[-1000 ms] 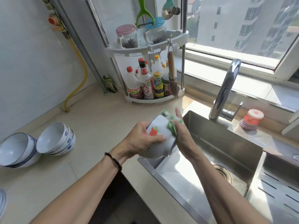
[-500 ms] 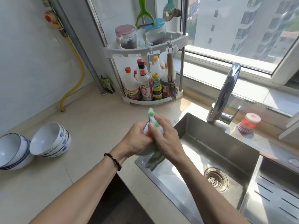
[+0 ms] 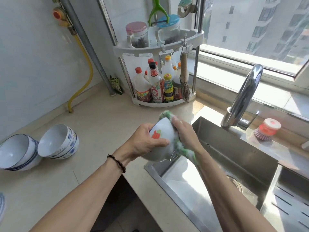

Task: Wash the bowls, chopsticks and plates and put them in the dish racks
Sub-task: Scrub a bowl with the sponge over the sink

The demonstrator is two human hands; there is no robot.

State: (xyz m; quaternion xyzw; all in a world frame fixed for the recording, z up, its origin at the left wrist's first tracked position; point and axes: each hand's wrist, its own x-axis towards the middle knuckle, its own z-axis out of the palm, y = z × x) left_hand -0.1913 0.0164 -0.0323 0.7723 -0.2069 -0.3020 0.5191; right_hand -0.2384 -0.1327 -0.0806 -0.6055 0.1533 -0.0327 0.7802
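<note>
At the centre of the frame, over the near left corner of the steel sink [image 3: 234, 158], the left hand [image 3: 147, 141] grips a white bowl [image 3: 163, 139] with a red flower print, thumb curled across its outer wall, the bowl tipped on its side. The right hand [image 3: 184, 131] presses a green, soapy cloth [image 3: 179, 148] against the bowl's far side, fingers bent over the cloth and holding it to the rim. On the beige counter [image 3: 100, 128] at the left edge, two stacks of blue-patterned bowls [image 3: 57, 141] lie tilted, just beside each other. A curved faucet [image 3: 242, 97] stands at the right, a red-topped dish brush [image 3: 265, 129] near it, and a corner rack of sauce bottles [image 3: 158, 86] behind.
</note>
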